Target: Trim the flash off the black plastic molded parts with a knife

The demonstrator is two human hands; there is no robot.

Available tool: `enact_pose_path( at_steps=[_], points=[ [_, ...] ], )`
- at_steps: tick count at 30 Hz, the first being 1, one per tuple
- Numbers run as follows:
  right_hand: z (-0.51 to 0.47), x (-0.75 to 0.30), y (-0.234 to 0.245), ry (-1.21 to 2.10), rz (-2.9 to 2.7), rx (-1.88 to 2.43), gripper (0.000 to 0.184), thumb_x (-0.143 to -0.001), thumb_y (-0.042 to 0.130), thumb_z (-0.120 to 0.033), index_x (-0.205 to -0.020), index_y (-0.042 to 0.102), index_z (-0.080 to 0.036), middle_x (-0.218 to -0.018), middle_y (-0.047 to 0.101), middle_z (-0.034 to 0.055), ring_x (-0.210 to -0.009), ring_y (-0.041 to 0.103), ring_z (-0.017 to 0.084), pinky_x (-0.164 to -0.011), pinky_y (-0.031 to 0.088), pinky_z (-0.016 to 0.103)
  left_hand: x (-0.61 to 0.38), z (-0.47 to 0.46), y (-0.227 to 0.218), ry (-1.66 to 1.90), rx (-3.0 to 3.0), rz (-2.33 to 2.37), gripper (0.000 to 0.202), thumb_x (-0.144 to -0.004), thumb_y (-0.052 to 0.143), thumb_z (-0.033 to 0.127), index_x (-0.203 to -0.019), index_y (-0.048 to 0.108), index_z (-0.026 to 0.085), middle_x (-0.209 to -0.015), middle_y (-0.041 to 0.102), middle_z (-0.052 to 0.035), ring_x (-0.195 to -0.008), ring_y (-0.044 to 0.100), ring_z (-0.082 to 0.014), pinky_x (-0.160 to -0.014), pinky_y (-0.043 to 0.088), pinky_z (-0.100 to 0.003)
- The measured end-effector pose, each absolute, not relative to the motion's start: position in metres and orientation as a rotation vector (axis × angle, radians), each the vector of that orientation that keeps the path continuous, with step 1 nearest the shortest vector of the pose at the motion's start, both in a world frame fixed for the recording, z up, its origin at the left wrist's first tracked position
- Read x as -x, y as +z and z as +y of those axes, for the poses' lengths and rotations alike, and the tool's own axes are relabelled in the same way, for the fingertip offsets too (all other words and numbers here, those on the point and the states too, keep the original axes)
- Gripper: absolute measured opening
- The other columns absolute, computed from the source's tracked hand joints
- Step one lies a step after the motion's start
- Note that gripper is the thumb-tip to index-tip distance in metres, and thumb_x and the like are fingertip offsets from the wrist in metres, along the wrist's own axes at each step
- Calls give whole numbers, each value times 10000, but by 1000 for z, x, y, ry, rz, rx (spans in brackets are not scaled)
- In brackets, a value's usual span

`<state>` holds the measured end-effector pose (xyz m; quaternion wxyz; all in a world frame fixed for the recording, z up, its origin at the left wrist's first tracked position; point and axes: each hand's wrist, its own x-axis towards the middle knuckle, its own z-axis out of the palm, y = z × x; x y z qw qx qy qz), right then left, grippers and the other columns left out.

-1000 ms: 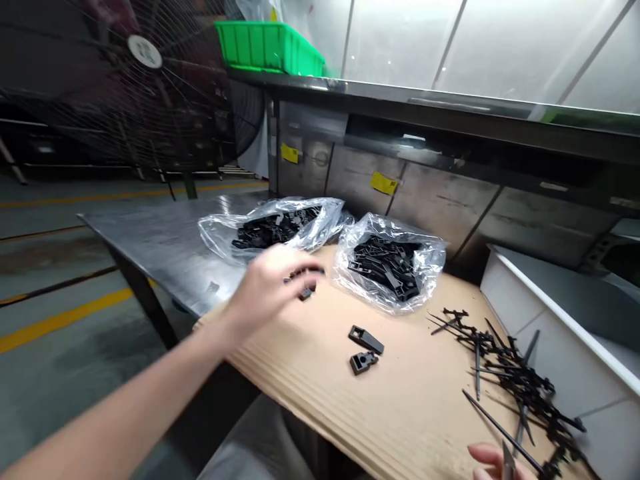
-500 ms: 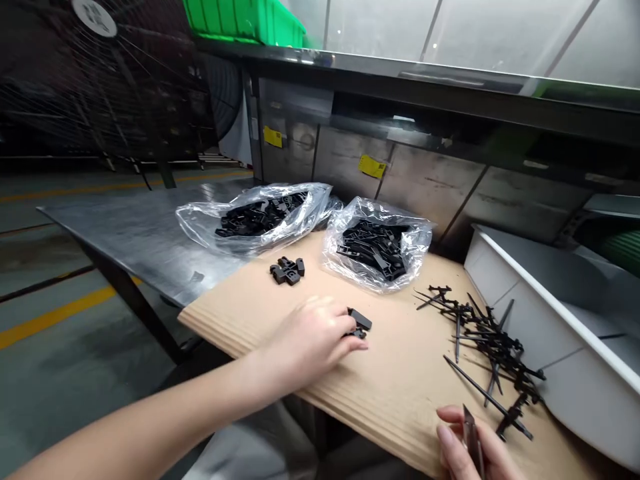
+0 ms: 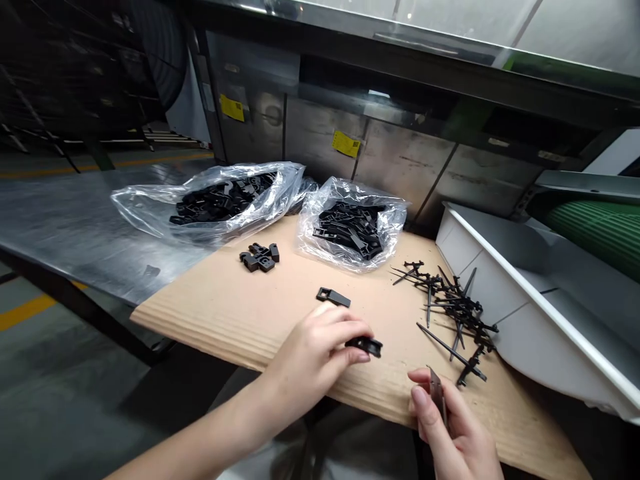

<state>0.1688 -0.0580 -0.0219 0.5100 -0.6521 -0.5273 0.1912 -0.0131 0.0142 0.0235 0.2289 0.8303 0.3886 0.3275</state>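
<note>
Above the cardboard, my left hand (image 3: 316, 348) pinches a small black plastic part (image 3: 370, 345) between thumb and fingers. Part of that piece is hidden by the fingers. My right hand (image 3: 453, 423), near the front edge, is closed on a thin metal blade (image 3: 437, 392) with its tip upward. Just beyond my left hand lies a flat tapered black piece (image 3: 340, 298) with a square hole at one end. Farther left is a little heap of black plastic parts (image 3: 260, 259). Black plastic sprues (image 3: 455, 303) are scattered to the right.
Two clear plastic bags, the left bag (image 3: 145, 210) and the right bag (image 3: 313, 243), hold many black parts behind the hands. A cardboard sheet (image 3: 210, 300) covers part of the metal table (image 3: 65, 213). A white bin (image 3: 500, 260) stands at the right, below a green roller-like surface (image 3: 595, 233).
My left hand has lifted a black part off the cardboard and come nearer my right hand. The flat tapered piece stays lying there. My right hand, with the blade, has come further into view.
</note>
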Motion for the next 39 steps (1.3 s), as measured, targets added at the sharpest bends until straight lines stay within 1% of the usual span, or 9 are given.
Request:
enact_pose_path(
  at_steps=[2, 4, 7, 10, 13, 22, 28, 32, 39],
  points=[
    [-62, -168, -18, 438, -1382, 1501, 292, -840, 488, -414, -901, 678, -200, -808, 685, 47, -667, 642, 147, -543, 503, 184, 9, 4, 20, 1005, -2025, 917, 167, -817, 557, 129, -963, 620, 180, -938, 644, -31, -896, 565, -169, -784, 458, -247],
    [-65, -167, -15, 317, -1539, 1406, 244, -878, 453, -306, -957, 662, -209, -849, 680, 46, -730, 645, 146, -630, 511, 199, 4, -3, 16, 1021, -1856, 845, 190, -821, 547, 123, -986, 624, 177, -950, 647, -27, -887, 588, -154, -775, 466, -216],
    [-66, -169, -12, 25, -1786, 1256, 248, -846, 495, -127, -1068, 598, -166, -830, 677, 54, -723, 642, 135, -668, 500, 203, -3, -8, 9, 1031, -1739, 729, 204, -805, 553, 77, -953, 660, 167, -949, 653, -20, -899, 604, -131, -805, 453, -167],
    [-64, -172, -12, -173, -1903, 1189, 229, -813, 532, -51, -1024, 585, -124, -794, 677, 66, -673, 638, 119, -660, 489, 192, -6, -8, 3, 1056, -1718, 694, 198, -799, 562, 69, -942, 678, 142, -946, 673, -37, -904, 616, -134, -816, 450, -157],
    [-62, -173, -10, -202, -1921, 1192, 171, -810, 542, -46, -959, 590, -115, -771, 673, 71, -670, 635, 122, -652, 484, 200, -5, -7, 1, 1078, -1735, 686, 181, -800, 570, 81, -934, 684, 122, -931, 686, -53, -888, 625, -141, -810, 456, -163],
    [-61, -174, -8, -176, -1966, 1209, 187, -796, 550, -37, -963, 582, -113, -786, 654, 81, -700, 618, 143, -653, 474, 230, -3, -6, 0, 1109, -1832, 639, 156, -810, 556, 75, -907, 677, 88, -879, 690, -78, -851, 616, -161, -800, 462, -218],
    [-60, -174, 2, 288, -1947, 1249, 171, -836, 487, -76, -921, 588, -185, -623, 555, -24, -530, 550, 65, -525, 436, 138, -3, -4, -1, 1145, -1870, 547, 183, -820, 535, 55, -921, 671, 124, -896, 686, -71, -891, 612, -168, -830, 467, -244],
    [-61, -172, 8, 507, -1943, 1254, 169, -845, 474, -109, -885, 604, -210, -567, 497, -48, -485, 504, 65, -474, 410, 144, -2, -4, 1, 1147, -1882, 517, 186, -815, 532, 33, -900, 676, 115, -901, 686, -76, -890, 615, -160, -838, 459, -226],
    [-65, -175, 8, 419, -1899, 1250, 181, -831, 487, -89, -910, 592, -214, -646, 564, -26, -548, 543, 85, -518, 418, 176, 0, -3, 1, 1116, -1928, 472, 176, -817, 531, 33, -919, 667, 81, -902, 673, -93, -869, 608, -157, -830, 455, -220]
  ],
)
